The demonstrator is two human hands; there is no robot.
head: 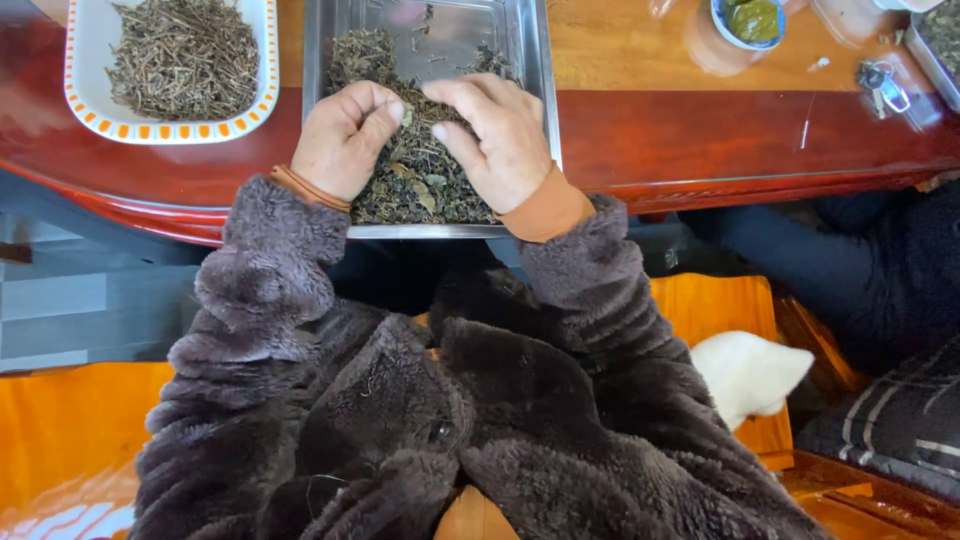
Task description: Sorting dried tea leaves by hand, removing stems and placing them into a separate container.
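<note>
Both hands, left hand [345, 135] and right hand [497, 140], are pinching dried leaves [415, 180] in the metal tray [535, 60]; it is overhanging the table edge [700, 180], so pressing down is risking tipping

1. We see a glossy red-brown wooden table [700, 135] with a lighter wood top farther back.
2. A steel tray [535, 60] of dried leaves sits on it, overhanging the near edge.
3. To its left lies a white dish [75, 95] with orange trim, holding dry stems.
4. Farther right stand a small bowl [748, 22] of greens, keys [882, 85], and another tray's corner [935, 50].
</note>
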